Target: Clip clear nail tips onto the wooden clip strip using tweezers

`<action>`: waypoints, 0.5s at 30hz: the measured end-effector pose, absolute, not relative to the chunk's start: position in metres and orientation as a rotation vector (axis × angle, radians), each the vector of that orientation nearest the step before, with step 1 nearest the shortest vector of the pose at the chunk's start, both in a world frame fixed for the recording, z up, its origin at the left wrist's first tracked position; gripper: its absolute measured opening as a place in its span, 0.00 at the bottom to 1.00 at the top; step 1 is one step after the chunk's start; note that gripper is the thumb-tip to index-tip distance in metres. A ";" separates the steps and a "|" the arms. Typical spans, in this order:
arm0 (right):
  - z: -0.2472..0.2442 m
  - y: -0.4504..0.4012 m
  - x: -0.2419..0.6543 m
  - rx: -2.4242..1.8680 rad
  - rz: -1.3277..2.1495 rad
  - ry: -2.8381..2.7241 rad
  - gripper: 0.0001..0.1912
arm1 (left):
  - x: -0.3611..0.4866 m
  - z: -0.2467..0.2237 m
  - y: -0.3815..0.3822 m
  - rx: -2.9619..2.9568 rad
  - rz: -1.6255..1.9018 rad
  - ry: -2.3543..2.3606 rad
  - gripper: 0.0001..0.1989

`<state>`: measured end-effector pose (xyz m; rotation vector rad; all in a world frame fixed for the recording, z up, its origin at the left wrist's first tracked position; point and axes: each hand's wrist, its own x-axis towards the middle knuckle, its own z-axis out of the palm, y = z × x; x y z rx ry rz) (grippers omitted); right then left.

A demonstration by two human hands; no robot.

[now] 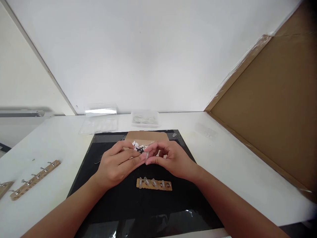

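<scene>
My left hand (117,163) and my right hand (174,160) meet over the black mat, fingertips pinched together. Between them is a small translucent plastic piece (147,154), partly hidden by the fingers. Just behind the fingers lies a heap of small white and dark bits (140,146) on a brown cardboard piece (146,135). Nearer to me, below both hands, a short wooden strip (154,184) rests on the mat. Several small clear plastic pieces lie across it, and shiny metal parts show at its right end.
The black mat (148,211) covers the middle of the white table (218,152). At left are a wooden strip with metal hooks (36,180) and part of another (5,187). Behind stand a clear box (145,119) and an opened clear case (100,124). A cardboard panel (269,109) borders the right.
</scene>
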<state>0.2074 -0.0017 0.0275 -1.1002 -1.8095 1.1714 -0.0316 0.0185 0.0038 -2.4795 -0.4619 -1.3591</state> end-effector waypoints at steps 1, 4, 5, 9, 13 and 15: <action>0.027 -0.001 0.208 -1.097 1.159 -1.827 0.12 | -0.031 0.004 0.018 -2.477 -1.363 -0.461 0.15; 0.026 0.001 0.210 -1.081 1.102 -1.881 0.10 | -0.030 0.004 0.018 -2.489 -1.356 -0.435 0.15; 0.026 0.002 0.210 -1.077 1.076 -1.896 0.10 | -0.030 0.004 0.018 -2.489 -1.357 -0.421 0.16; 0.033 0.002 0.215 -1.110 0.934 -1.914 0.12 | -0.032 0.002 0.019 -2.463 -1.334 -0.404 0.19; 0.047 -0.016 0.223 -1.184 0.792 -1.962 0.12 | -0.035 0.004 0.019 -2.492 -1.266 -0.402 0.15; 0.044 -0.031 0.230 -1.213 0.748 -1.940 0.14 | -0.036 0.006 0.018 -2.505 -1.246 -0.407 0.13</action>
